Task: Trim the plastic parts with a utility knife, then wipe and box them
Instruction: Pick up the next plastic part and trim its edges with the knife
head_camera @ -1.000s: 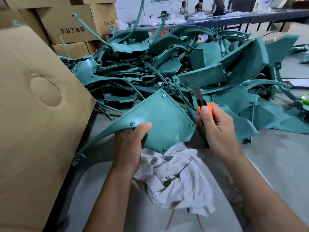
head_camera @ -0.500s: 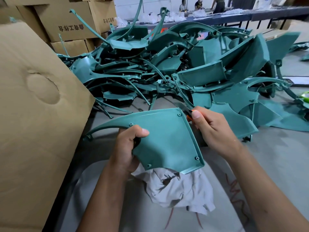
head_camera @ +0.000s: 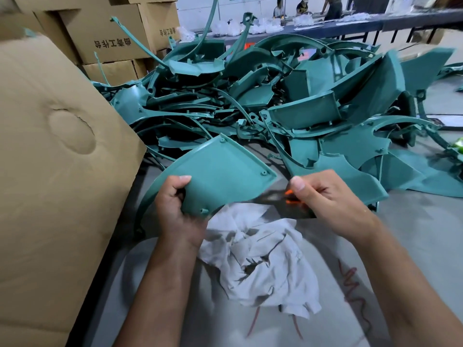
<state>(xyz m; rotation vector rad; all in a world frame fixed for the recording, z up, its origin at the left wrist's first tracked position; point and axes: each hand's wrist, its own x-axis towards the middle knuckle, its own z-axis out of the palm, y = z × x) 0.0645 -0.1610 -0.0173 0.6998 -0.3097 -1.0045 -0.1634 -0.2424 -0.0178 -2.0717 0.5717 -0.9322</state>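
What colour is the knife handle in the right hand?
Orange, blurred; the head view shows the knife handle in the right hand.

- Left hand (head_camera: 179,209) is gripping the lower left edge of the green plastic panel (head_camera: 220,174), thumb lying on the top face, other fingers curling under it.
- Left forearm is reaching up from the bottom of the view, wrist roughly straight.
- Right hand (head_camera: 328,199) is gripping the orange knife (head_camera: 289,196), fingers curling round the handle, thumb pointing up and left toward the panel's right corner.
- Right hand is blurring; the blade cannot be made out.
- Right forearm is coming in from the lower right, bare.
- Both hands are sitting near each other, level.
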